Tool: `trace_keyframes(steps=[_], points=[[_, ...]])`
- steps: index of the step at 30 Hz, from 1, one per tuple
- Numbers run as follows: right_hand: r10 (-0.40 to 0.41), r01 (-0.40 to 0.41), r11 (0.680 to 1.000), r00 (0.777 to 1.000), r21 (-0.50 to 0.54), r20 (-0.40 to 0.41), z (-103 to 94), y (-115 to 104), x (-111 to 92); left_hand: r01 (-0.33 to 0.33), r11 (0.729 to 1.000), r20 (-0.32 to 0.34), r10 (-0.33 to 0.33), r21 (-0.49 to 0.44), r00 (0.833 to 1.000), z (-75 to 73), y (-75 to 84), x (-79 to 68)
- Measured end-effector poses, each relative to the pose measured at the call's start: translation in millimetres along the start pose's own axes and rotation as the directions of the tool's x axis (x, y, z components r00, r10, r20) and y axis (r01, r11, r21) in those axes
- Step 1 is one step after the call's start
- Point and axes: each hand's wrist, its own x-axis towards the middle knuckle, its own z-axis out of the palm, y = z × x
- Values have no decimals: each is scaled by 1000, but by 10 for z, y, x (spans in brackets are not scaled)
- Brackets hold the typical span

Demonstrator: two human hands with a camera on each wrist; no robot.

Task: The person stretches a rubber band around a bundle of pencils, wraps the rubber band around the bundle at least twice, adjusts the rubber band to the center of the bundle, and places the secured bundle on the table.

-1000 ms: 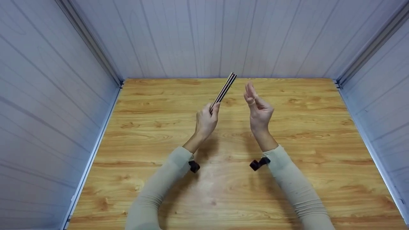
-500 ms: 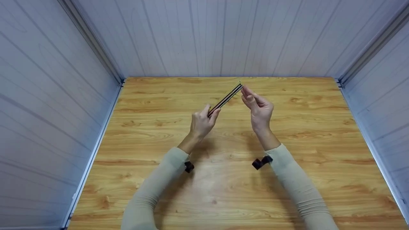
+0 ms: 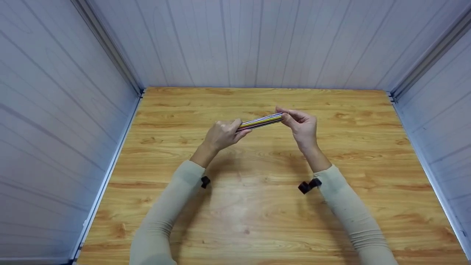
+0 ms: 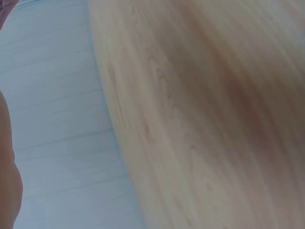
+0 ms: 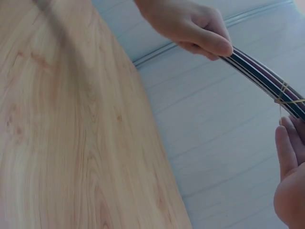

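The fingers of my left hand (image 3: 222, 134) clamp one end of the pencil bundle (image 3: 262, 121) above the bench (image 3: 254, 209), presumably bracing it, while those of my right hand (image 3: 303, 127) pinch the other end near the rubber band (image 5: 291, 101).

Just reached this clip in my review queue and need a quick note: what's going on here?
A person's left grip holds one end of a bundle of striped sticks, and the right grip pinches the other end. A thin yellowish band crosses the bundle near the right grip. The bundle is held up above the wooden table.
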Motion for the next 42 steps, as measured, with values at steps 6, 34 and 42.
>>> trace_keyframes(steps=[6, 34, 42], points=[[173, -163, 974, 984, -154, 51, -95, 2, 27, -70, 997, 78, 67, 35, 995, -130, -131, 38], [213, -123, 941, 940, -315, 268, -192, 84, -90, 39, 988, 246, -2, -149, 969, -191, -23, -29], [87, -5, 975, 929, -223, 361, -296, 30, -133, 173, 946, 250, -103, -273, 963, -231, -21, -76]])
